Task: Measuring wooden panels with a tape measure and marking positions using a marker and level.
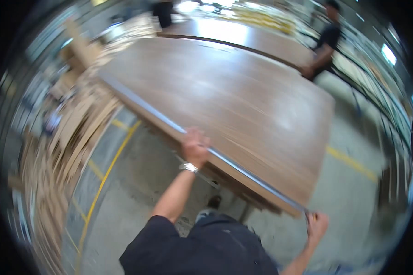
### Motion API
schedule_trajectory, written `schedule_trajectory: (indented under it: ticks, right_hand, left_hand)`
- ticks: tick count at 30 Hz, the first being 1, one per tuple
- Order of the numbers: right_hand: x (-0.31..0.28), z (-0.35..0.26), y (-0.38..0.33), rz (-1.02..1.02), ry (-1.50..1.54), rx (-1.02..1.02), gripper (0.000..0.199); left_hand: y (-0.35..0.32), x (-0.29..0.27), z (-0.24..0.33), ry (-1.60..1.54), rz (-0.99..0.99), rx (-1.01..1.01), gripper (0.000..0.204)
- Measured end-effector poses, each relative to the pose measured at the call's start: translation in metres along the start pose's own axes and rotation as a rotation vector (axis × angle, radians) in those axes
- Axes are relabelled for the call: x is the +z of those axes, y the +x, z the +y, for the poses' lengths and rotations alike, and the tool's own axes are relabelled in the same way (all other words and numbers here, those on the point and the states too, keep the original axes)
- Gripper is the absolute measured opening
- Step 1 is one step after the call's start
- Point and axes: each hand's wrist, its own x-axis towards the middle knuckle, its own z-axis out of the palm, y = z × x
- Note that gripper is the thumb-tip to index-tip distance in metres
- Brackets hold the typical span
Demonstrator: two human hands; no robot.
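A large wood-grain panel (243,110) lies flat on top of a stack of boards in front of me. Along its near edge runs a long silver-grey strip (151,107), from the far left corner to the near right corner. My left hand (196,145), with a metal watch at the wrist, grips the strip near its middle, its fingers blurred over the panel's edge. At the near right corner my right hand (317,223) is closed beside the strip's end. It holds something small and dark that I cannot make out.
A person (329,41) in dark clothing stands at the far right, a hand by a second wood-grain panel (266,43). Loose wooden strips (73,133) are piled at the left. Yellow lines (104,178) mark the floor. Dark boards (394,183) stand at the right.
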Motion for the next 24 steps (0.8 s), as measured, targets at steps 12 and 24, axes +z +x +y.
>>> schedule_trajectory:
  ticks: [12,24]
  right_hand:
    - [-0.007,-0.003,0.0,-0.258,-0.162,0.016,0.039]
    - [-0.089,-0.108,0.004,-0.759,0.004,0.109,0.037]
  left_hand:
    - [-0.012,-0.045,-0.022,-0.068,0.153,-0.134,0.044]
    - [0.076,-0.05,-0.145,-1.694,0.124,-0.765,0.063]
